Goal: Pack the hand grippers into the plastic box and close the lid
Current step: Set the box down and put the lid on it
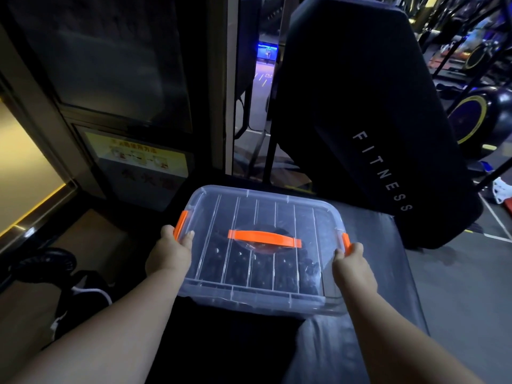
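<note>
A clear plastic box (260, 297) with rounded corners sits on a dark padded bench (393, 273), straight ahead of the person. Its ribbed, see-through lid (277, 214) is on, with a flat orange handle (264, 238) across the middle. Dark hand grippers (288, 270) show dimly through the lid. The left hand (169, 253) grips the box's left edge, curled at an orange latch (181, 224). The right hand (352, 261) grips the right edge at the other orange latch (345, 241). Behind stands a black upright pad (374, 120) lettered FITNESS.
</note>
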A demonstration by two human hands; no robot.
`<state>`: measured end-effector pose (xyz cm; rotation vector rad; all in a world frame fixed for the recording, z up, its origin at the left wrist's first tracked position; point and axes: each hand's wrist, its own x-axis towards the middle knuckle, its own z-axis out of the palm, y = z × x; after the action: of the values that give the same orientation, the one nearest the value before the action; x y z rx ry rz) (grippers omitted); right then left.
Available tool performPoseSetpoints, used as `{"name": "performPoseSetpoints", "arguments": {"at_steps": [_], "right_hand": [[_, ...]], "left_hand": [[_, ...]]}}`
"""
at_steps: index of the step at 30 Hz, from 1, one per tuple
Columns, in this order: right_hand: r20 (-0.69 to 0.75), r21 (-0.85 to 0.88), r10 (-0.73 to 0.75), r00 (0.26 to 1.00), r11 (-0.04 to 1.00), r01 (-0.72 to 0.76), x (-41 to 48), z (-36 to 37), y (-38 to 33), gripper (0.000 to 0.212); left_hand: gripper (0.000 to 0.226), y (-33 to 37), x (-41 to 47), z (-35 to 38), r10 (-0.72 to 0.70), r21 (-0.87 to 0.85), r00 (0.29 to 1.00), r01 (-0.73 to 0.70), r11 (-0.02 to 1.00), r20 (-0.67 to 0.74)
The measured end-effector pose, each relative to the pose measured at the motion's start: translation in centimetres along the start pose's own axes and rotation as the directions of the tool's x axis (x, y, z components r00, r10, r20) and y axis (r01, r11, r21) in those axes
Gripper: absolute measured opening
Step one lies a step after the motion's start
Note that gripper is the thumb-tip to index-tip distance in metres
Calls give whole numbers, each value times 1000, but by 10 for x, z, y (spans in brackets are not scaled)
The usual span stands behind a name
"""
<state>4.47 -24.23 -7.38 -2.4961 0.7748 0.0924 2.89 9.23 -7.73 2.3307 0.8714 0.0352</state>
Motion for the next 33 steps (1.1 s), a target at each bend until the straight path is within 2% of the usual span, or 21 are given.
{"name": "performPoseSetpoints", "arguments": {"at_steps": [3, 8, 13, 21, 27, 33], "right_hand": [[23, -17, -9, 1000, 1000, 9, 0, -2, 1, 18], [37, 19, -20, 999, 1000, 20, 9, -4, 2, 21], [-11, 47, -4, 1000, 999, 4, 31, -16, 18, 28], [-73, 28, 84, 994, 996, -82, 86, -46, 59, 33], [-60, 10, 91, 994, 996, -91, 121, -56, 63, 32], [-61, -21, 87, 994, 996, -88, 121, -53, 63, 31]], "left_hand": [[42, 4, 0, 1, 3, 51, 1000, -4, 999, 12], [33, 12, 2, 1, 8, 42, 1000, -8, 999, 7], [28, 37, -5, 18, 52, -32, 998, -52, 998, 26], [31, 101, -7, 72, 121, -42, 989, -118, 992, 80], [30, 124, -4, 94, 134, -59, 989, -130, 990, 62], [29, 122, -3, 96, 155, -1, 987, -155, 988, 36]]}}
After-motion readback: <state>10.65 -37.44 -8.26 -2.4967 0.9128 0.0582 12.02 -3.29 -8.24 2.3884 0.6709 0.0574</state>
